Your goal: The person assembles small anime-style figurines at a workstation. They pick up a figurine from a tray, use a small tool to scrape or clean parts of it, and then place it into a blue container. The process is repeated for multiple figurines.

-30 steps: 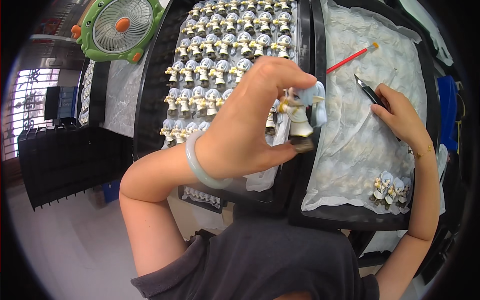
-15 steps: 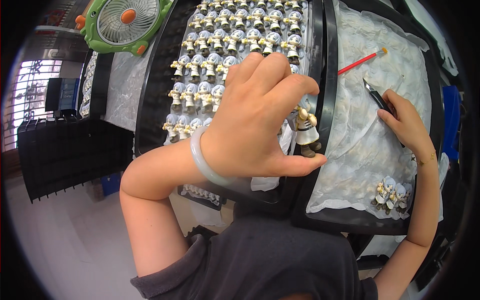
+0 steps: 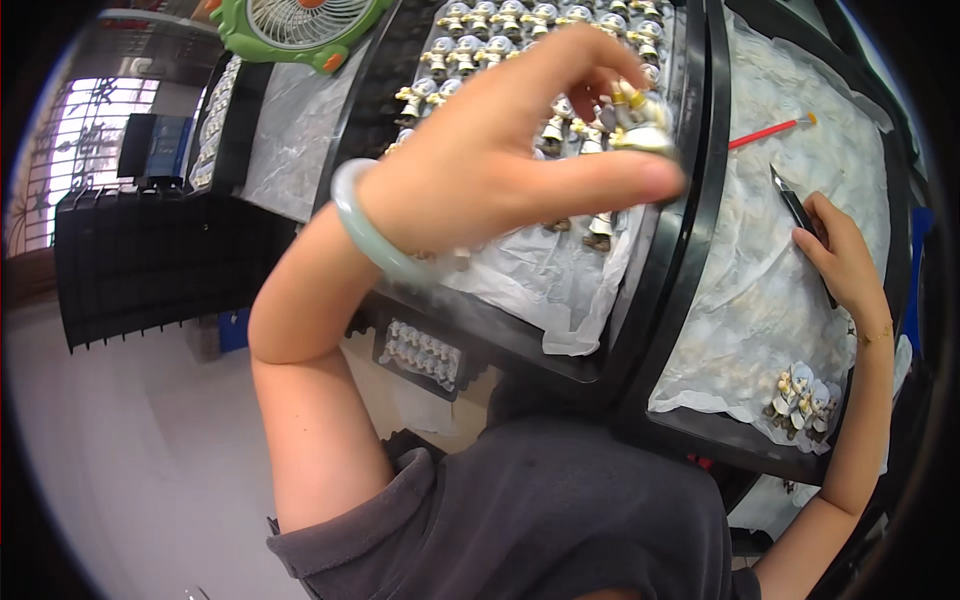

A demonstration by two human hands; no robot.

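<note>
The left hand (image 3: 510,160), at the upper middle of the frame, is gripping a small figurine (image 3: 642,120) between its thumb and fingers; motion blur is softening the figurine's details, but a white dress and yellow bits are showing. The figurine is tilting just above the right side of a black tray (image 3: 485,318), where rows of similar pale-haired figures (image 3: 495,50) are lying on white paper (image 3: 540,285). Part of those rows is hiding behind the hand. A pale bangle (image 3: 362,228) is circling the left wrist. At the right of the frame, the right hand (image 3: 842,258) is closing around the dark handle of a craft knife (image 3: 792,205), whose bare blade is pointing toward the upper left. Beneath it, a wrinkled white sheet (image 3: 740,290) is covering a second black tray (image 3: 735,435). A red paintbrush (image 3: 768,133) is lying on that sheet above the knife, and a small cluster of figures (image 3: 803,400) is resting at its lower right corner. A green fan (image 3: 330,55) is standing at the upper left.
</note>
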